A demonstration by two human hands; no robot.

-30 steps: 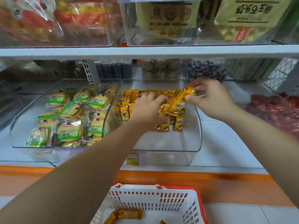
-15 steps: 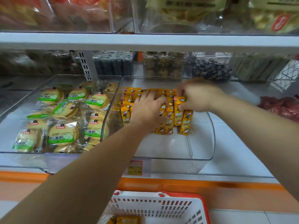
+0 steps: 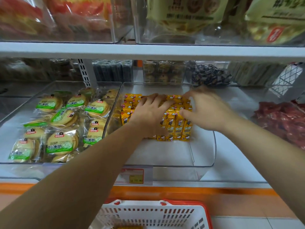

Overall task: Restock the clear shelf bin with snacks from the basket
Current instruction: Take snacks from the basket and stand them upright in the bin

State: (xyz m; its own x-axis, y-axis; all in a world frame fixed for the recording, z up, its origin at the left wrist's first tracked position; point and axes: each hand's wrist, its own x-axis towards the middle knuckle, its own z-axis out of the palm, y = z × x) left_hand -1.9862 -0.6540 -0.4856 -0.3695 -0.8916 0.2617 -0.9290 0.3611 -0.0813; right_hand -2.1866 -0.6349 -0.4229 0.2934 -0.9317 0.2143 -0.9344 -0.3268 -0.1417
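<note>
The clear shelf bin [image 3: 203, 162] sits on the middle shelf, holding rows of small yellow snack packs [image 3: 178, 128] at its back half. My left hand [image 3: 148, 111] lies flat on top of the packs, fingers straight and pointing away. My right hand [image 3: 204, 109], blurred, rests against the right side of the pack rows with fingers spread and the thumb on the front packs. The white basket with a red rim [image 3: 155, 215] is at the bottom centre; a bit of yellow wrapper [image 3: 127, 227] shows inside it.
A second clear bin [image 3: 21, 103] to the left holds green-labelled round biscuits. Red-wrapped snacks [image 3: 283, 119] lie at the right. The upper shelf edge [image 3: 148, 52] hangs above the hands. A price tag [image 3: 132, 176] is fixed on the bin's front.
My right hand set the yellow pack it held down into the row and now rests against the packs. The left hand stayed flat on the packs. The camera moved closer.
</note>
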